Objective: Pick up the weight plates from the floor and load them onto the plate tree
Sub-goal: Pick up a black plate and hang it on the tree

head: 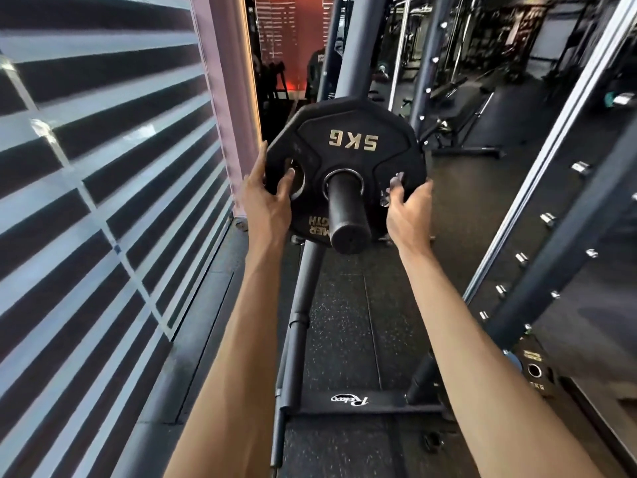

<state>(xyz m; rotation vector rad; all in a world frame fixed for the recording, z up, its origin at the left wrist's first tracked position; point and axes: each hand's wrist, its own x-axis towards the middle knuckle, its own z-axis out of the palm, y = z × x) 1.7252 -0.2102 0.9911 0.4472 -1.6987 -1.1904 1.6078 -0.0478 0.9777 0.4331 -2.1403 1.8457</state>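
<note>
I see the peg (346, 215) jutting toward me through the 5 kg plate (344, 143), blocking the middle. The blinds (103, 167) wall off my left and the studded rack post (551, 243) crowds my right. Open floor (344, 322) lies below, with a bar (298, 322) along its left.

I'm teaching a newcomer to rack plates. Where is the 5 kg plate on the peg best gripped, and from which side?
Probably at the rim of the 5 kg plate, from its left and right together, as the left hand and right hand do. It stands upright with the peg through its bore, so the centre is taken; the cut-out by the left thumb helps.
</note>
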